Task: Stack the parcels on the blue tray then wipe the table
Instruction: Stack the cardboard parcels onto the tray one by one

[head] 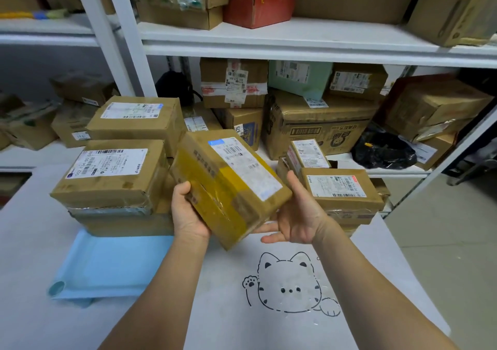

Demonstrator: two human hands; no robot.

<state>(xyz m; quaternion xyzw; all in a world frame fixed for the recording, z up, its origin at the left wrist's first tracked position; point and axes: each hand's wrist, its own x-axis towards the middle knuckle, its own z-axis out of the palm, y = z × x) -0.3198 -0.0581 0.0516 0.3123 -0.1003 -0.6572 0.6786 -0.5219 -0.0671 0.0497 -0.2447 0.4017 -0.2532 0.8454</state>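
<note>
We hold a tilted parcel (228,185) above the counter (376,282), left hand (188,212) gripping its near corner, right hand (298,215) relaxed against its side, beside stacked parcels (113,172) on the blue tray (107,266).

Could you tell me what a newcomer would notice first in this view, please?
The tilted parcel held in mid-air at the centre, the left hand gripping its near-left corner and the right hand open beside it. Left of it, stacked parcels sit on the blue tray; a cat drawing marks the table below.
</note>
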